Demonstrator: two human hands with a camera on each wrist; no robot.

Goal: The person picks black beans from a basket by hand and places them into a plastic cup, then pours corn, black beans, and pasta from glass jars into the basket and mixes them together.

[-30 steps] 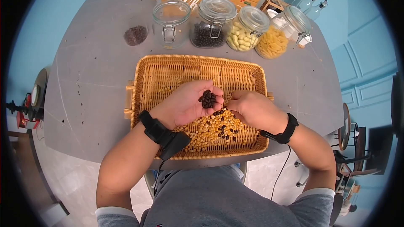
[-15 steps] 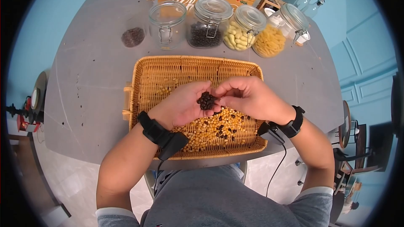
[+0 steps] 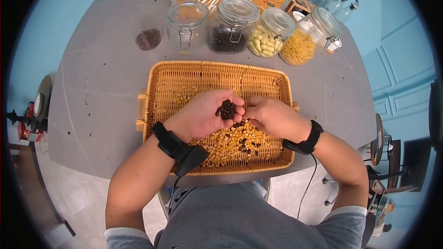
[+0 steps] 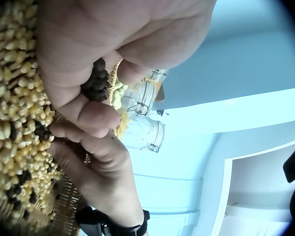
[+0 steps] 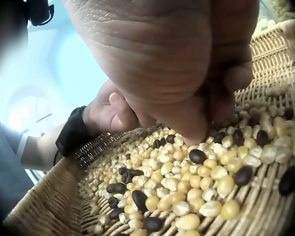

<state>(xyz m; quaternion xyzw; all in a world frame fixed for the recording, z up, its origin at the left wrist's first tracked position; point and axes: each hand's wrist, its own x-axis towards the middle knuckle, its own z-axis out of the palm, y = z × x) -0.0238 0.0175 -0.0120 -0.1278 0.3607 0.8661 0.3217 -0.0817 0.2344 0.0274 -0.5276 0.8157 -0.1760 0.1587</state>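
Note:
A cupped left hand (image 3: 207,113), palm up over the wicker basket (image 3: 265,71), holds a pile of dark beans (image 3: 227,109) in its curled fingers. Close beside its fingertips is the right hand (image 3: 277,117), palm down with bent fingers. In the right wrist view the right hand's fingertips (image 5: 194,135) are at the yellow corn kernels (image 5: 226,187), with dark beans (image 5: 139,200) scattered among them; whether they pinch anything is hidden. The left wrist view shows the beans (image 4: 96,83) in the left palm and the right hand (image 4: 101,167) just beyond.
Behind the basket stand an open glass jar (image 3: 187,30), a jar of dark beans (image 3: 230,27), a jar of pale yellow pieces (image 3: 267,34) and a pasta jar (image 3: 300,46). A small container of brown beans (image 3: 148,39) is further left, on the grey table (image 3: 101,78).
Half a second ago the right hand was up against the left palm's beans; it has moved back to the right and down toward the kernels. The left hand remains cupped in nearly the same place.

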